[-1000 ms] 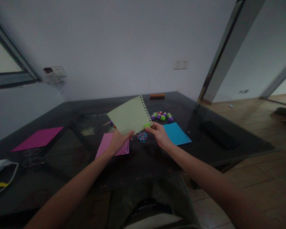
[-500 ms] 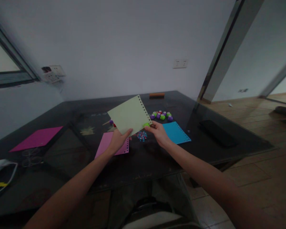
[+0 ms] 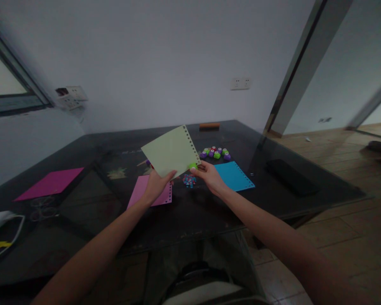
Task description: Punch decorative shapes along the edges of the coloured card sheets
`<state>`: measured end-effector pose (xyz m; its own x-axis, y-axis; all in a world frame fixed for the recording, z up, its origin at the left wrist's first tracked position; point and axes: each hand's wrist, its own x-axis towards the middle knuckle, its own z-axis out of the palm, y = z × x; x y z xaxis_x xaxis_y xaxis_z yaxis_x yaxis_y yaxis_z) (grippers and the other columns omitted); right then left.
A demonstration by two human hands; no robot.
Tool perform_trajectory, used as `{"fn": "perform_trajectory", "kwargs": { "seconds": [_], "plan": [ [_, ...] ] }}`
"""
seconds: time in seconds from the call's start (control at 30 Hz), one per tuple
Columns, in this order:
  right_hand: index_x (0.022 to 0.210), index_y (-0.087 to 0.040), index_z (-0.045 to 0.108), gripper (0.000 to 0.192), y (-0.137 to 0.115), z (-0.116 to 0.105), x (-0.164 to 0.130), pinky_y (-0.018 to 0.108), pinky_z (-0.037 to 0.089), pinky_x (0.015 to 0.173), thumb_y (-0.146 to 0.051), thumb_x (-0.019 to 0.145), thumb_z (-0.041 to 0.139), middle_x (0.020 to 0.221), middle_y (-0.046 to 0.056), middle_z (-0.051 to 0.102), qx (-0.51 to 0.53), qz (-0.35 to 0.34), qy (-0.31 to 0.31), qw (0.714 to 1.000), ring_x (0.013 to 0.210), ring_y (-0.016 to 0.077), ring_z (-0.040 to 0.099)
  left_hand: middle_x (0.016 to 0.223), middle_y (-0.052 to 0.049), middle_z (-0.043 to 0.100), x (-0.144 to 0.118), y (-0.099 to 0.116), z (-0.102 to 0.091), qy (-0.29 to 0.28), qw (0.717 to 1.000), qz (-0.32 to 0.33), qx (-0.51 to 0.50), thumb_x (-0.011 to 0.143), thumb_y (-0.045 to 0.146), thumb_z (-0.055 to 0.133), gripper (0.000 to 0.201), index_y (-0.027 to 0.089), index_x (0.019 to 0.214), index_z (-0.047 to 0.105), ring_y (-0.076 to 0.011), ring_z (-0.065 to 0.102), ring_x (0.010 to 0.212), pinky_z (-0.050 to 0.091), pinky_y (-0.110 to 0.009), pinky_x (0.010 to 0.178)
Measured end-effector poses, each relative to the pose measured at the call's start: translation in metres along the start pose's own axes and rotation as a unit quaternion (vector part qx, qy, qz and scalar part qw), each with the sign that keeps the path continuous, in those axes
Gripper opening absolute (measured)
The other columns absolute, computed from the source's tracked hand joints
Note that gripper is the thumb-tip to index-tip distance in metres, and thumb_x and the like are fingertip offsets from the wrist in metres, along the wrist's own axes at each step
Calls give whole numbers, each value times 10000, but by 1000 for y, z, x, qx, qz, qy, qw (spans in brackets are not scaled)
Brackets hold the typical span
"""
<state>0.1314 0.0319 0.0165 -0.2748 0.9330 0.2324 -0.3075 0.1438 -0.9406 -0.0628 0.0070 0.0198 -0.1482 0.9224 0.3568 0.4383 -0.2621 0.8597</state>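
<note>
The left hand (image 3: 155, 184) pinches the near corner of a pale green sheet (image 3: 169, 151), thumb over the front, and holds it tilted up above the dark counter (image 3: 203, 212). The right hand (image 3: 209, 176) has its grip closed on a small green punch (image 3: 193, 166) set against the sheet's right edge, at the near end of a row of punched holes that runs along that edge.

Under the raised sheet lies a pink sheet (image 3: 139, 191), its right edge also holed, and just to its right sits a small heap of punched scraps (image 3: 189, 181). A blue sheet (image 3: 233, 175) lies flat just right of the right hand, its holed edges facing right and near. A cluster of small punches (image 3: 215, 153) stands beyond it, towards the far edge. A magenta sheet (image 3: 51, 183) lies well apart at the left, and a black flat object (image 3: 288, 177) lies near the counter's right edge. The near strip of counter, between the arms and the front edge, shows bare surface.
</note>
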Motion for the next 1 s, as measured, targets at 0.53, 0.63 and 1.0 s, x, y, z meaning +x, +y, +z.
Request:
{"fn": "perform_trajectory", "kwargs": {
  "seconds": [0.53,0.63,1.0],
  "plan": [
    [864,-171,664,191,7,-11,6,363,522,850,-341,779,676,881,66,716,76,98,-29,992,861,187,678,648,-62,701,4,4,-8,23,1000,9,4,684,352,657,210,143,666,641,-216,657,665,521,-313,653],
    [851,-164,651,220,7,-13,8,383,510,881,-374,859,585,861,83,726,109,124,-34,986,850,188,690,651,-54,696,5,5,-10,28,1000,9,5,687,350,656,208,143,663,638,-198,647,631,516,-302,636],
    [847,-154,651,455,4,-18,11,407,479,945,-528,919,401,953,136,726,123,153,-26,980,926,212,686,560,-16,647,5,7,-12,37,999,13,9,702,337,644,208,160,596,615,-160,603,547,498,-271,600]
  ]
}}
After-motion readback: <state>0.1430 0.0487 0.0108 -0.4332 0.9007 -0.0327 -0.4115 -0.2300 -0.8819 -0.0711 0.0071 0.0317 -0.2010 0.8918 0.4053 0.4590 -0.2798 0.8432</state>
